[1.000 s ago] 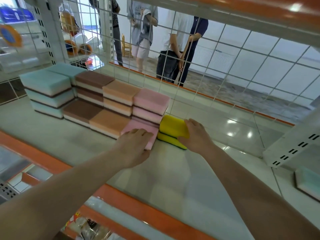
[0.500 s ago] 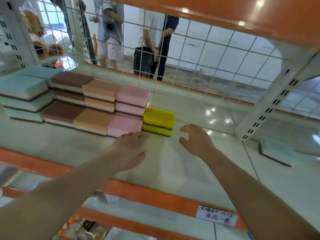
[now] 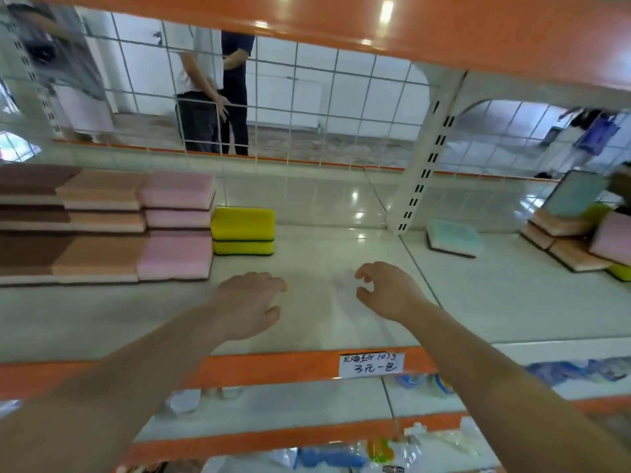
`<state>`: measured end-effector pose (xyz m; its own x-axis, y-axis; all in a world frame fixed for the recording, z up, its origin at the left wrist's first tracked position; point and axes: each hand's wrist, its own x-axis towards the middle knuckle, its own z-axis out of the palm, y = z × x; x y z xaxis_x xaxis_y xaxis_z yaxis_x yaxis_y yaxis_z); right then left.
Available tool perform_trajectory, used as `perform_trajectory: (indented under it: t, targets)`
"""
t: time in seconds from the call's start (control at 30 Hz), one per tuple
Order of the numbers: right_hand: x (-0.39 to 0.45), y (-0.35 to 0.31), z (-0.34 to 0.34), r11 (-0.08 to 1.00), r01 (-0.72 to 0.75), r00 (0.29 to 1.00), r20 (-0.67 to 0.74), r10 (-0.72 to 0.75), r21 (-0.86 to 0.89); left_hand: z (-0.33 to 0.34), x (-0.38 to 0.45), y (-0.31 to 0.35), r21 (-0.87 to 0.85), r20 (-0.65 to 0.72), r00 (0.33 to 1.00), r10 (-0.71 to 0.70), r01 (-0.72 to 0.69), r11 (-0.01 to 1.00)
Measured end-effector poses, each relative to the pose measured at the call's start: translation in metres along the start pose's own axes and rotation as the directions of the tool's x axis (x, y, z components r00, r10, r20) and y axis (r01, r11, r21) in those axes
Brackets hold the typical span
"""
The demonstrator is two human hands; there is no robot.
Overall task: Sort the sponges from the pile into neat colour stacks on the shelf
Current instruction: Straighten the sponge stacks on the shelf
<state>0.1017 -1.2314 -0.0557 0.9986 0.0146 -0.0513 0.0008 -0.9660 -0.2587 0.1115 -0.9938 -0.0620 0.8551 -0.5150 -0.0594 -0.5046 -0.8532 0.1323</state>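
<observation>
Sorted sponges stand in rows at the left of the white shelf [image 3: 341,322]: brown sponges [image 3: 30,254], orange sponges [image 3: 99,257], pink sponges [image 3: 176,250] and a stack of two yellow sponges [image 3: 243,232]. A loose teal sponge [image 3: 456,238] lies to the right of the upright. The unsorted pile [image 3: 580,240] of orange, pink, teal and yellow sponges sits at the far right. My left hand [image 3: 249,302] and my right hand [image 3: 389,290] hover over the bare shelf in front of the yellow stack, fingers loosely curled, holding nothing.
A white slotted upright [image 3: 426,158] divides the shelf bays. A wire grid [image 3: 307,97] closes the back, with people standing behind it. An orange shelf edge [image 3: 273,367] carries a handwritten price label [image 3: 372,364]. Packaged goods lie on the lower shelves.
Both hands have let go of the pink and yellow sponges and pulled back toward me. My view has swung right, bringing the teal sponge and the pile into sight.
</observation>
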Motion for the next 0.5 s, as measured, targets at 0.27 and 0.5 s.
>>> perform_trajectory:
  t: [0.27,0.5]
  targets:
    - [-0.038,0.062,-0.014,0.989,-0.146,0.989,-0.029,0.146,-0.002,0.004,0.033,0.051,0.031,0.040,0.991,0.129,-0.131,0.991]
    - [-0.060,0.118,-0.030,0.977,-0.213,0.976,-0.041,0.212,-0.013,0.007,0.057,0.101,0.046,0.041,0.979,0.200,-0.202,0.978]
